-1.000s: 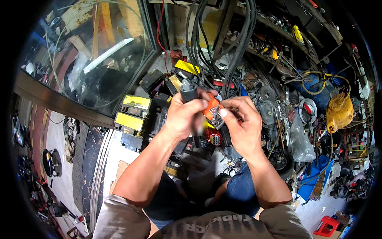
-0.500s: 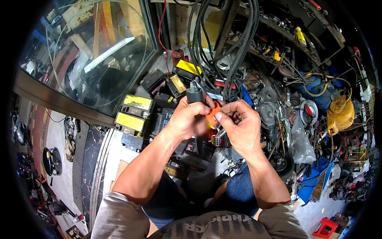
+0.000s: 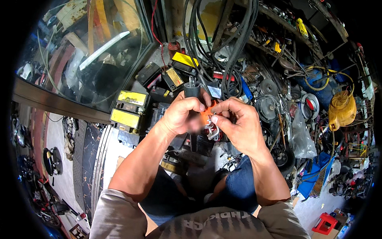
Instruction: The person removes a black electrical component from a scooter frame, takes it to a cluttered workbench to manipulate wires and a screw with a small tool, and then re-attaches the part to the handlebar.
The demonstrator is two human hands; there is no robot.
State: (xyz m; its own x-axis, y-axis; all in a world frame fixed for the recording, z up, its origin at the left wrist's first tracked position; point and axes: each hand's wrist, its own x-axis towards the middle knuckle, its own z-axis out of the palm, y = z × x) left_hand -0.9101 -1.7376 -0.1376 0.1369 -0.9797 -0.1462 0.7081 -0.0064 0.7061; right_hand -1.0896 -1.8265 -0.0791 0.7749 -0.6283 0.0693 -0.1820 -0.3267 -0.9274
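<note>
Ahead of my knees, my left hand (image 3: 180,115) is closed around a black cylindrical tool (image 3: 191,91) with metal prongs at its upper end; its dark lower end shows below my fingers. Between my two hands is a small orange piece (image 3: 207,114), its kind unclear. My left thumb and fingers steady it on one side. My right hand (image 3: 238,123) pinches its other side between thumb and bent forefinger. Bent silvery metal parts (image 3: 213,131) hang just below the orange piece, and I cannot tell whether they are joined to it. A blurred patch hides part of my left fingers.
Several batteries with yellow labels (image 3: 125,118) crowd the floor ahead and left, beside a glass-fronted cabinet (image 3: 99,59). Thick black cables (image 3: 238,44) hang in front. To the right lie metal discs (image 3: 267,107), a clear plastic bag (image 3: 302,137), a blue bin (image 3: 312,175) and a yellow container (image 3: 342,111).
Both hands have shifted slightly left with the black tool and orange piece. My right fingers have changed their grip a little, and more of the silvery parts shows.
</note>
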